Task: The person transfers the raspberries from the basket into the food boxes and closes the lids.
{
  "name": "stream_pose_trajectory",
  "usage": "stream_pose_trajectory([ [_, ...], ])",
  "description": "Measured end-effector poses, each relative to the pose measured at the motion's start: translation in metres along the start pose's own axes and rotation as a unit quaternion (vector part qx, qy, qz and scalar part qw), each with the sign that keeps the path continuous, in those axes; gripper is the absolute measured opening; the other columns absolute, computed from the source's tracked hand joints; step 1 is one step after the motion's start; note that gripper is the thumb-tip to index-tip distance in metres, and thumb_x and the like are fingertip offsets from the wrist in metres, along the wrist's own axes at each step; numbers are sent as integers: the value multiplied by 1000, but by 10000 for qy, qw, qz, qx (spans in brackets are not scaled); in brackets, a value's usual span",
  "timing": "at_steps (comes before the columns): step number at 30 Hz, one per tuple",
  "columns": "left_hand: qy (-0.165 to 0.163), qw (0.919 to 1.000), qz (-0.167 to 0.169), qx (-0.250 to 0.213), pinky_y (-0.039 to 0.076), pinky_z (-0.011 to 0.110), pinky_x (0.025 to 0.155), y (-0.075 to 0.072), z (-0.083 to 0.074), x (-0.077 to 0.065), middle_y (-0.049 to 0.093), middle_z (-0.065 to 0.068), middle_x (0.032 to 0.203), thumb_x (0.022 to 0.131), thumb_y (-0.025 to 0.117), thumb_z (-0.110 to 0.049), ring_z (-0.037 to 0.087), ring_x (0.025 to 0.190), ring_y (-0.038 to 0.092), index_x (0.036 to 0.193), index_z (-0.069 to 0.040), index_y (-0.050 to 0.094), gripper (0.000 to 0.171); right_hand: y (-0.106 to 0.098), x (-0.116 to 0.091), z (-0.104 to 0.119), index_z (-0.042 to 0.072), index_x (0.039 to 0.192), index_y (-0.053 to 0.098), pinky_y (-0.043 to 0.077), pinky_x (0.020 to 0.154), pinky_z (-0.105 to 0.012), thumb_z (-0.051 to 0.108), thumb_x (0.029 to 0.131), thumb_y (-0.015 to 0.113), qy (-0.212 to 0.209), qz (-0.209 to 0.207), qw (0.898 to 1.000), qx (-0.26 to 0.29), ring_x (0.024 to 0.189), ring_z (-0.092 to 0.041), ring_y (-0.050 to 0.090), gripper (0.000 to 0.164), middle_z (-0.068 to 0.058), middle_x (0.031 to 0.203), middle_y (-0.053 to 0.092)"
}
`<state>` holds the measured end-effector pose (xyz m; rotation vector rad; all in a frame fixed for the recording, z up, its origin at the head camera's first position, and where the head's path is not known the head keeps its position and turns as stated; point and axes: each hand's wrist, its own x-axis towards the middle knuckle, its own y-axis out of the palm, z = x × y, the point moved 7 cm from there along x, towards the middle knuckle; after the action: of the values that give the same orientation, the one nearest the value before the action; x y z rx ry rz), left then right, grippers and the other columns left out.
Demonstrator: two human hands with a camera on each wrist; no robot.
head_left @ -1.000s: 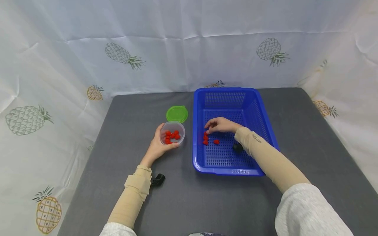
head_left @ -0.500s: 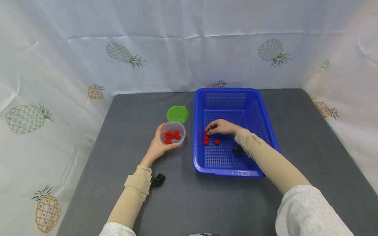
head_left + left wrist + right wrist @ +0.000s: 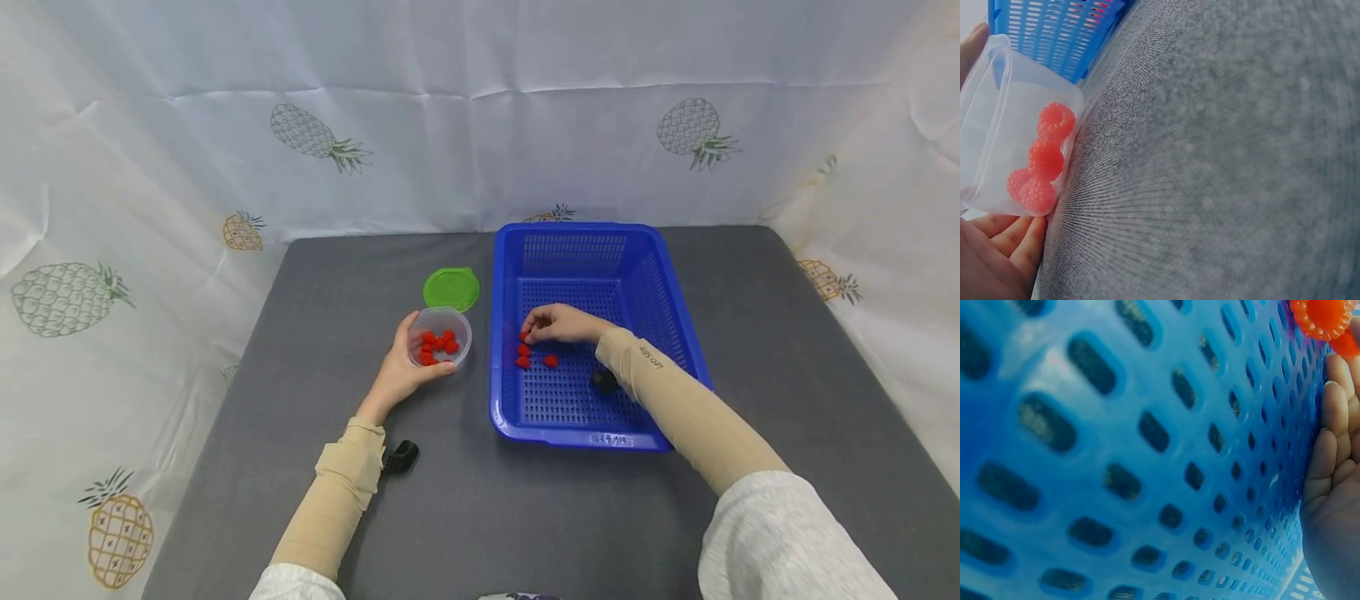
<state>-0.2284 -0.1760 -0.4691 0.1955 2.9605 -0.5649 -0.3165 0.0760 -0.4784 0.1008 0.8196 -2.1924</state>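
My left hand [image 3: 396, 373] grips a small clear plastic tub [image 3: 441, 318] at its left side, thumb in front and fingers behind. Several red raspberries [image 3: 1046, 159] show through its wall in the left wrist view. Inside the blue basket [image 3: 497, 392], my right hand [image 3: 564, 322] reaches down near the left wall, its thumb and fingertips pinching a raspberry [image 3: 524, 336]. Two more raspberries [image 3: 522, 357] lie just in front of those fingertips, and a single raspberry [image 3: 551, 361] sits to their right. At the top right of the right wrist view, a raspberry [image 3: 1322, 317] appears beside the fingers.
A green lid [image 3: 451, 289] lies flat behind the tub. The basket has raised, slotted walls on all sides. One black camera piece [image 3: 401, 457] shows at the left wrist, another [image 3: 603, 380] under the right wrist. A white pineapple-print curtain [image 3: 480, 150] hangs behind the grey table [image 3: 465, 517].
My right hand has shifted slightly toward me in the basket, and its fingertips have drawn together at the raspberry. The left hand and tub have stayed in place.
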Motion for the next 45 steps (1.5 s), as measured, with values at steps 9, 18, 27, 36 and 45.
stream_pose_trajectory([
  [9,49,9999,-57,113,32,45,112,-2,-25,-15,32,17,146,77,76,-24,33,134,37,149,-19,12,97,-1,1,5,4,101,62,45,74,-24,14,82,67,-143,12,9998,134,81,-13,53,22,0,89,59],
  [18,59,10000,-63,-16,32,47,112,-3,-5,-7,32,16,147,74,79,-25,33,134,36,149,-22,11,101,2,-1,7,4,114,64,45,78,-21,17,86,65,-47,137,9999,50,85,-6,55,31,-2,99,65],
  [27,169,9997,-177,-7,34,46,111,-1,10,0,35,12,145,70,82,-35,30,132,39,148,-29,14,103,1,1,1,5,108,65,44,77,-23,20,86,66,16,68,9999,90,82,-9,55,26,1,90,64],
  [36,201,9996,-144,106,35,46,110,0,10,5,35,12,145,70,81,-37,30,132,40,147,-30,13,103,-18,-5,7,10,112,65,48,90,-35,27,88,64,44,-603,9982,-12,98,-16,62,30,-6,107,68],
  [45,230,9995,-155,121,34,47,110,1,9,5,36,13,144,70,81,-36,31,132,39,148,-27,14,103,-28,-10,23,9,121,61,48,96,-39,36,91,59,-107,-947,9947,379,108,-21,60,41,-8,116,65],
])
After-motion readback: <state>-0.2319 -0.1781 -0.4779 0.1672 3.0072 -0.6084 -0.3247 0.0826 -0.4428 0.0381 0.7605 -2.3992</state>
